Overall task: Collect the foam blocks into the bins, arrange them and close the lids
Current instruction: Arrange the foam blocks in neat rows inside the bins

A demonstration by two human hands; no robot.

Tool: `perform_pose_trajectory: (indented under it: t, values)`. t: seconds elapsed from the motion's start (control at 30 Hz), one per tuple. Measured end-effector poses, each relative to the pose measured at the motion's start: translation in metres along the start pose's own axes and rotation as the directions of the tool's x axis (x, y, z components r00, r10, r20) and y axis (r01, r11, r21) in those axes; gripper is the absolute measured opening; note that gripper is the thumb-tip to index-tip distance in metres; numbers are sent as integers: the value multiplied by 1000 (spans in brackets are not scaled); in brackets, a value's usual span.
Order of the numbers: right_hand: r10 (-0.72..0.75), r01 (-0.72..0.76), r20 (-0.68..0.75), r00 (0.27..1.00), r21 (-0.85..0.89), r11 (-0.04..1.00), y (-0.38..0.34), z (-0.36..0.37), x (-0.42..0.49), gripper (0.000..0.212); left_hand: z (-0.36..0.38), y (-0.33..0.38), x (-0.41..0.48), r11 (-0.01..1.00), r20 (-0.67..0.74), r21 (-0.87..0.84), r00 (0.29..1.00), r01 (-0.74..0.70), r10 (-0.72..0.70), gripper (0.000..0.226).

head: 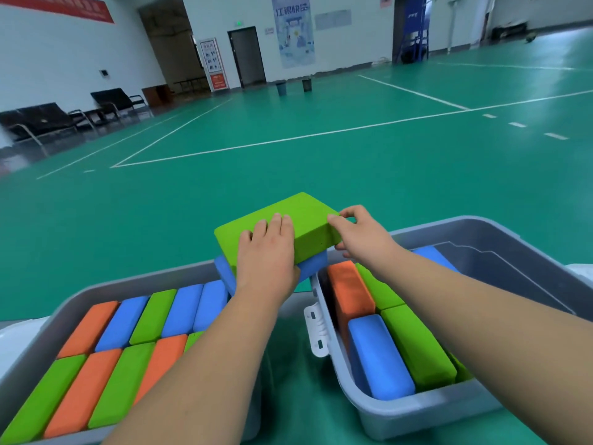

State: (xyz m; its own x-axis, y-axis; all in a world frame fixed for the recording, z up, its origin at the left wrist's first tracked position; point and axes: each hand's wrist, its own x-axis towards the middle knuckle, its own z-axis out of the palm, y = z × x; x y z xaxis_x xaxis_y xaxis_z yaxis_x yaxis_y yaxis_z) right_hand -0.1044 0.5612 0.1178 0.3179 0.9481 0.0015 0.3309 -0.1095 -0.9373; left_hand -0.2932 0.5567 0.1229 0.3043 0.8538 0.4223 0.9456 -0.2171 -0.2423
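The person is holding a green foam block (282,226), stacked on a blue block (313,268), above the gap between the two bins, left hand (268,252) fingers clamped over both, right hand (356,231) fingers pinching the corner; the foam is probably light and soft, best gripped by its long sides.

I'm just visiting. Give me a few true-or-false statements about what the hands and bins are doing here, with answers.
1. Both hands, left hand and right hand, touch the green foam block. True.
2. A blue foam block lies directly under it. True.
3. The left grey plastic bin is empty. False: it is packed with blocks.
4. The right grey plastic bin has its lid shut. False: it is open and partly filled.
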Motion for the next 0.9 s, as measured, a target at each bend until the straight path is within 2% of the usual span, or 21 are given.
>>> perform_pose_trajectory:
  t: [0.1, 0.37, 0.53, 0.63, 0.83, 0.9]
  values:
    - [69, -64, -34, 997, 125, 990, -2, -16, -2, 43, -7, 12, 4, 999, -36, -39, 999, -33, 31, 91]
    - [199, -161, -57, 978, 397, 904, 8, -68, -4, 67, -25, 71, 13, 979, -133, -108, 979, -172, 158, 96]
    - [220, -164, -100, 970, 393, 905, 23, -109, -5, 67, -28, 115, 13, 954, -141, -189, 968, -231, 207, 98]
    - [212, -150, -141, 967, 358, 922, 30, -137, -8, 58, -25, 142, 14, 935, -128, -246, 965, -256, 231, 104]
    - [199, -137, -256, 946, 239, 961, 45, -193, -10, 50, -24, 196, 15, 874, -130, -375, 950, -311, 282, 108]
    - [183, -133, -298, 937, 181, 974, 51, -210, -10, 56, -23, 213, 15, 860, -123, -392, 945, -327, 304, 110]
